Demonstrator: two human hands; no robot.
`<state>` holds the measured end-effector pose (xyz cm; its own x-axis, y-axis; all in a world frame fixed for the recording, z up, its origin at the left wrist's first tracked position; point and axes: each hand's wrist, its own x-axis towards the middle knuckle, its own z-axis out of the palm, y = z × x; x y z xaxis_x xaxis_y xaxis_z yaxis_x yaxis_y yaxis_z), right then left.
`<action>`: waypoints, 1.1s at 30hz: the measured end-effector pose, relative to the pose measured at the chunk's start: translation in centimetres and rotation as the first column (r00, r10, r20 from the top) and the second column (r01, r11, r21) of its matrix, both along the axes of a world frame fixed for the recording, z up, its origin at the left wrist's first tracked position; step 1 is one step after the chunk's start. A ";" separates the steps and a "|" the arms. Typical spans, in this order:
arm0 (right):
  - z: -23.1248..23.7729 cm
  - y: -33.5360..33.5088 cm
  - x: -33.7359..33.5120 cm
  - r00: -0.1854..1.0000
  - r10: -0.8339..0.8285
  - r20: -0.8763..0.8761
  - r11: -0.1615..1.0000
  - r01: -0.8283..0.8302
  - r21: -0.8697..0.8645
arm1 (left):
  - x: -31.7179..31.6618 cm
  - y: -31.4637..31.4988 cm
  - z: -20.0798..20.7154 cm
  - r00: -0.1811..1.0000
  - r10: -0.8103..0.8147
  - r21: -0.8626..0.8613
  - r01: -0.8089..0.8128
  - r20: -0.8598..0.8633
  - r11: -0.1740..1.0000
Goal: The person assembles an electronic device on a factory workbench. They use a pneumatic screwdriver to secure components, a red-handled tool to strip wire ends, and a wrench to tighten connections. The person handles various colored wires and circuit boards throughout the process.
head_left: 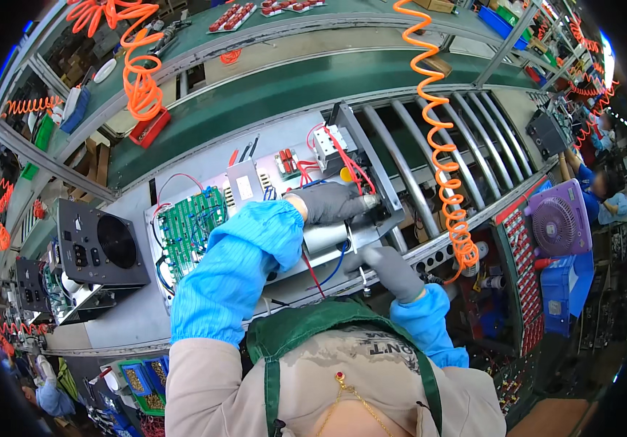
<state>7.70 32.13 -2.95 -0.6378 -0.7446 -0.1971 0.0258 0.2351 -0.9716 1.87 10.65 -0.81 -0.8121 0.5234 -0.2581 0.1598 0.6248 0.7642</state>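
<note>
An opened electrical unit [237, 182] with a dark end panel [368, 149] lies in front of me, its boards and wires exposed. My left hand [331, 203], in a grey glove, reaches over a silver cylinder [326, 237] to the panel's inner side. Its fingers are closed near the red wires [353, 164], and what they grip is hidden. Lower right, my gloved right hand [393, 272] is closed around a slim silver rod-like tool [363, 280], slightly blurred. A green circuit board [193, 226] sits at the unit's left end.
Another black unit with a round fan opening [102, 244] stands to the left. Metal rollers [430, 171] continue the line rightward. Orange coiled hoses [441, 138] hang over the bench. A purple fan [559, 218] and blue bin [566, 291] are at right, with people beyond.
</note>
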 end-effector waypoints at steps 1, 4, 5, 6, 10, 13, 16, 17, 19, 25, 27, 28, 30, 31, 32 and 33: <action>-3.0 0.4 -0.3 0.896 -0.018 0.443 0.934 0.173 -0.312 | -0.4 -0.2 0.2 1.000 0.002 -0.033 -0.003 -0.023 0.999; -4.3 -0.2 -0.6 0.974 0.012 -0.228 0.892 0.093 0.442 | -0.6 -0.2 0.4 0.998 -0.008 -0.120 0.001 -0.062 0.993; -4.1 -0.3 -0.4 0.977 -0.028 -0.213 0.892 0.121 0.436 | -0.5 -0.1 0.8 0.999 -0.005 -0.104 0.001 -0.038 0.995; -3.6 -0.6 -0.1 0.978 -0.068 -0.197 0.891 0.148 0.430 | -0.4 0.0 1.3 1.000 -0.003 -0.088 0.002 -0.013 0.996; -3.6 -2.7 0.2 0.892 0.119 -0.435 0.688 0.242 0.684 | -0.3 -0.1 0.7 1.000 0.005 -0.106 -0.007 -0.016 0.994; -3.5 -3.0 0.7 0.848 0.198 -0.491 0.701 0.228 0.676 | -0.3 0.0 1.1 0.999 -0.004 -0.095 -0.001 -0.051 0.995; -1.7 -0.5 0.6 0.989 -0.132 -0.071 0.988 0.137 0.078 | -0.5 0.0 1.2 1.000 -0.002 -0.103 0.005 0.027 0.995; 0.8 0.2 0.1 0.918 -0.178 0.353 0.979 0.202 -0.035 | -0.4 0.0 0.9 1.000 0.006 -0.092 -0.007 -0.013 0.996; -2.1 0.2 -0.2 0.991 -0.107 -0.085 0.963 0.124 0.238 | -0.3 0.0 0.6 1.000 0.023 -0.091 -0.023 0.002 0.996; -1.4 0.5 -0.2 0.988 -0.130 0.082 0.967 0.108 0.230 | -0.2 -0.1 -0.3 0.997 0.011 -0.080 -0.017 -0.073 0.997; -0.4 0.1 -0.6 0.988 0.038 -0.147 0.970 -0.001 0.243 | -0.5 -0.2 0.1 0.998 0.013 -0.083 -0.019 -0.069 0.996; 0.6 0.5 -0.5 0.990 0.006 0.139 0.999 0.002 -0.054 | -0.4 0.0 0.0 0.998 0.028 -0.062 -0.031 -0.050 0.998; -0.2 0.6 -0.5 0.869 -0.182 0.460 0.976 0.215 -0.020 | -0.8 -0.1 -0.5 0.996 0.029 -0.060 -0.034 -0.081 0.998; -1.2 0.6 0.2 0.991 -0.100 -0.088 0.966 0.118 0.231 | -0.3 0.0 -0.8 0.998 0.032 -0.083 -0.037 -0.053 0.996; -1.3 -0.1 0.2 0.801 0.157 -0.578 0.868 0.168 0.468 | -0.4 -0.1 -0.3 0.998 0.036 -0.111 -0.041 -0.047 0.993; 1.0 0.1 0.5 0.963 0.023 -0.270 0.945 0.067 0.320 | -0.5 0.0 -0.4 0.999 0.028 -0.089 -0.031 -0.035 0.996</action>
